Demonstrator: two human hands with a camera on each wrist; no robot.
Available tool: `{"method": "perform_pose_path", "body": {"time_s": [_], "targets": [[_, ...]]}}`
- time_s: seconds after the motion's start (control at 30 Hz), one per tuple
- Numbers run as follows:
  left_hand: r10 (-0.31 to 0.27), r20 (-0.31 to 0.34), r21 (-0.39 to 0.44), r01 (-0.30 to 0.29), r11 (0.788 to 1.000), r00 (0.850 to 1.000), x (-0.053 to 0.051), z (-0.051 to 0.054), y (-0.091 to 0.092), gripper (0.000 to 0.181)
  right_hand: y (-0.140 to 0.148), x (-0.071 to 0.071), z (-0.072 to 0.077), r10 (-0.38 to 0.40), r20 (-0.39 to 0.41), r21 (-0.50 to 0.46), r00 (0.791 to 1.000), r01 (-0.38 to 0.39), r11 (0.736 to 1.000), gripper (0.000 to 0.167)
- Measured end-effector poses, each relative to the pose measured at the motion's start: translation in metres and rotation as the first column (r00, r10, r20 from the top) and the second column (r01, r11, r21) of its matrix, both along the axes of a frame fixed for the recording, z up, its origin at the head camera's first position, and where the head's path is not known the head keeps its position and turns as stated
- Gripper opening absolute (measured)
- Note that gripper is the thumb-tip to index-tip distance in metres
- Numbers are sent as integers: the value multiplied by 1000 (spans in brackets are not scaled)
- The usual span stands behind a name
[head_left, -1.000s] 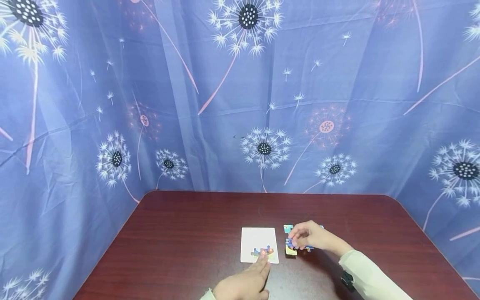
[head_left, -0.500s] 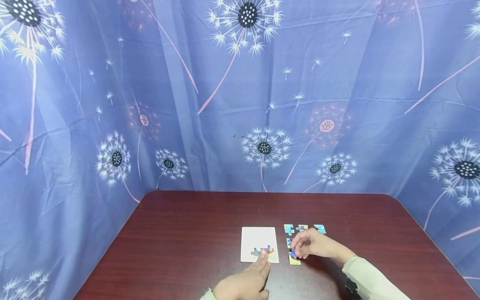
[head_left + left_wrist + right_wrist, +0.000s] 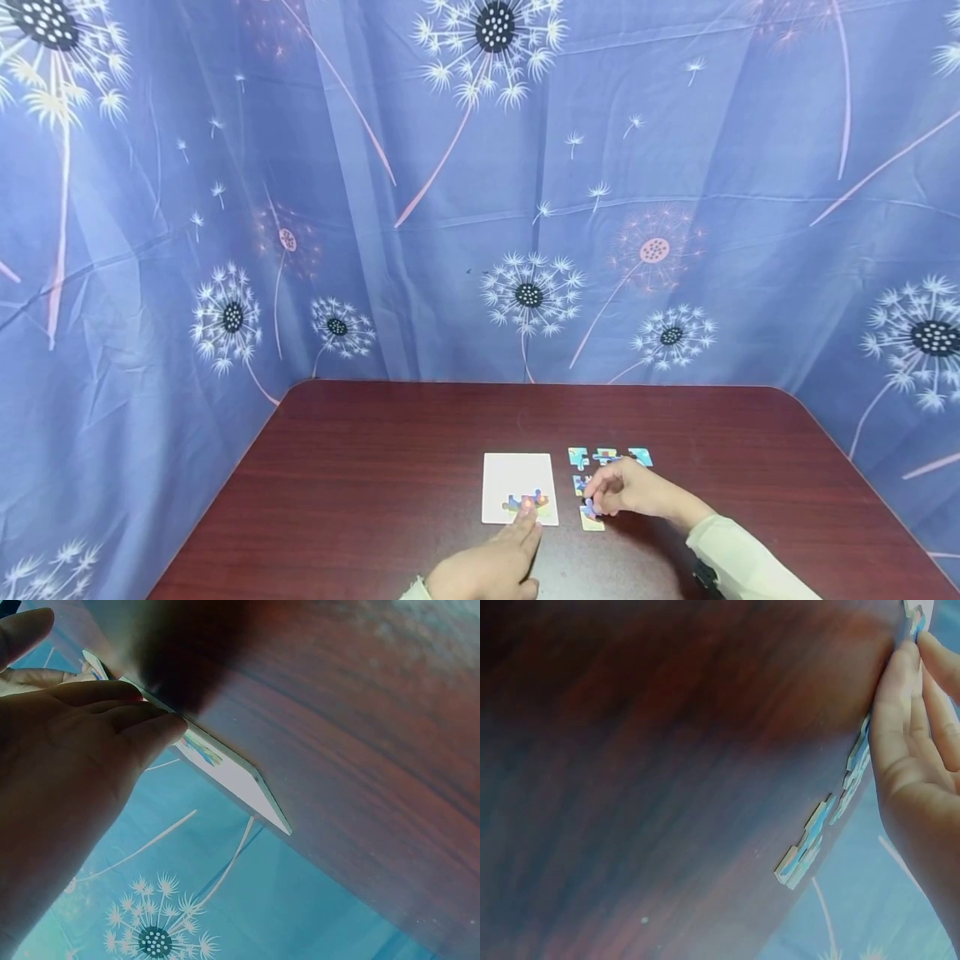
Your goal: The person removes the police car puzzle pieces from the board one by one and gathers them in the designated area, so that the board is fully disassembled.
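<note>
My left hand [image 3: 491, 560] lies with straight fingers on the near edge of a white square board [image 3: 510, 475]. Its fingertips touch the joined colourful jigsaw pieces [image 3: 512, 505] along the board's lower right, covering part of them. To the right, the thumb and fingers of my right hand [image 3: 636, 487] pinch a yellow and blue jigsaw piece [image 3: 592, 523] at the near end of the loose pieces. That pinched piece [image 3: 918, 621] shows at the top of the right wrist view, beyond the fingertips. Whether it touches the table is unclear.
Loose pieces lie beyond the right hand: a blue one [image 3: 577, 457], one with red and yellow [image 3: 606, 454], a light blue one [image 3: 641, 456] and another [image 3: 580, 484] near the fingertips. A dark red wooden table [image 3: 360, 483] is backed by a blue dandelion curtain [image 3: 450, 275].
My right hand has moved the pinched piece nearer to me and slightly right, uncovering the far row of loose pieces. My left hand stays put on the board.
</note>
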State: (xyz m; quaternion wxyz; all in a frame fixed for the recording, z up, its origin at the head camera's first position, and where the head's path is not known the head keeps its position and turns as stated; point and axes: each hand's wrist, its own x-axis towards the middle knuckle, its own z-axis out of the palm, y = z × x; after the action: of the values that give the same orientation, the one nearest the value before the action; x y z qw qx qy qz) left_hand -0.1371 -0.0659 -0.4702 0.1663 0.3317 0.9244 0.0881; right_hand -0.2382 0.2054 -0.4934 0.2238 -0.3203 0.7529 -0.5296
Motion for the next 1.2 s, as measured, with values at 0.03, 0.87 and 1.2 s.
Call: {"method": "perform_pose_path", "body": {"time_s": [0.03,0.87,1.2], "targets": [[-2,-7,0,2,1000,1000,0,0,0,68,0,0,0,-1,-1,0,1000,1,1000,21],[-34,-64,13,35,999,997,-1,2,-1,71,-10,-7,17,-19,-68,31,998,21,999,20],[-69,-76,-19,68,998,995,-2,2,10,69,-41,-20,17,-33,-135,77,990,44,996,17]]}}
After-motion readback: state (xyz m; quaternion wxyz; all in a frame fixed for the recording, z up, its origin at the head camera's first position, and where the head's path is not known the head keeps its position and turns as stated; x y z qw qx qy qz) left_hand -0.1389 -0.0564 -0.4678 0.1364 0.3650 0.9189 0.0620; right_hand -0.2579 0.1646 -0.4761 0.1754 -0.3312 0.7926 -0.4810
